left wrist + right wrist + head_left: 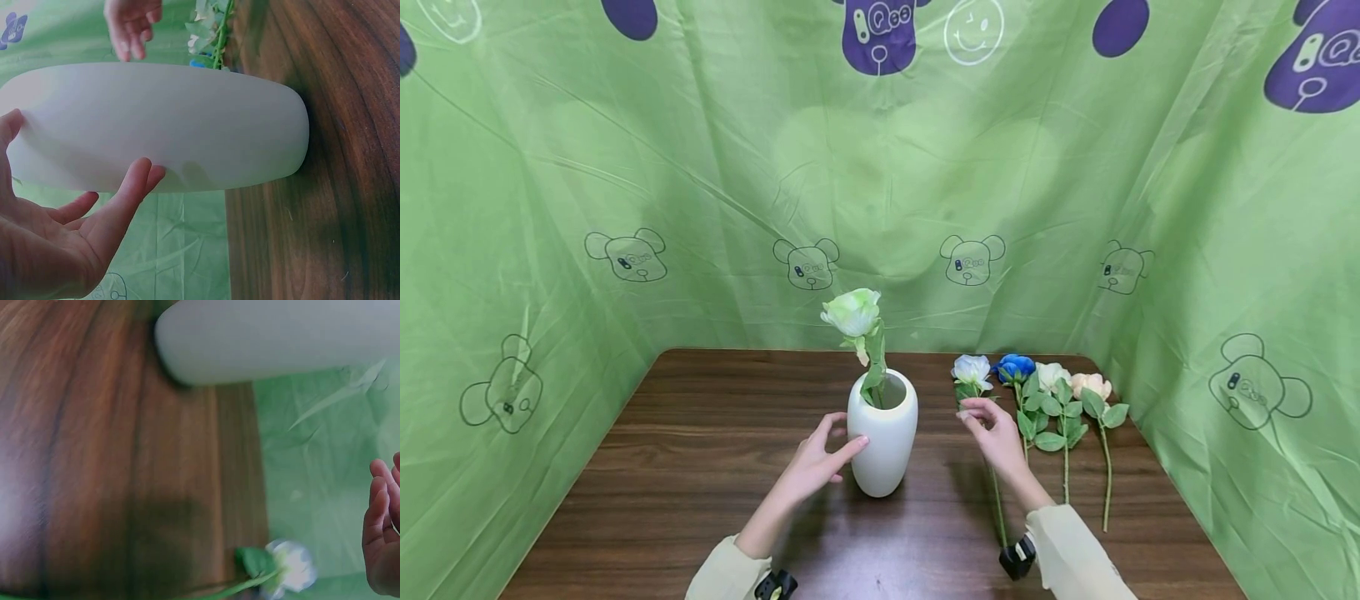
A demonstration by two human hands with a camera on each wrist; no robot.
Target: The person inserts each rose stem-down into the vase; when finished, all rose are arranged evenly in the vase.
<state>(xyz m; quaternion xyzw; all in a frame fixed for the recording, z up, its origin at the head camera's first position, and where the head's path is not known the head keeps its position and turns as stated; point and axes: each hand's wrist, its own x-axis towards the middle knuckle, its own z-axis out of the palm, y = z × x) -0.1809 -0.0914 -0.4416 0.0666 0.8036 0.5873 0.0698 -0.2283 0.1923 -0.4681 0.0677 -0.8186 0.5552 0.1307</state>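
Note:
A white vase [882,442] stands upright on the wooden table, with one green-white artificial rose [852,313] in its mouth. My left hand [811,458] holds the vase's left side, thumb across the front and fingers round the side; the left wrist view shows the thumb against the smooth wall of the vase [156,125]. To the right, my right hand [997,435] hovers with loosely bent fingers over a pale lavender-white rose [972,372] and holds nothing. In the right wrist view that rose [294,569] lies below the raised hand [384,534].
Beside the lavender-white rose lie a blue rose [1015,367], a cream rose [1051,377] and a peach rose [1092,385], stems toward the near edge. Green printed cloth [880,183] closes off the back and both sides of the table [700,450].

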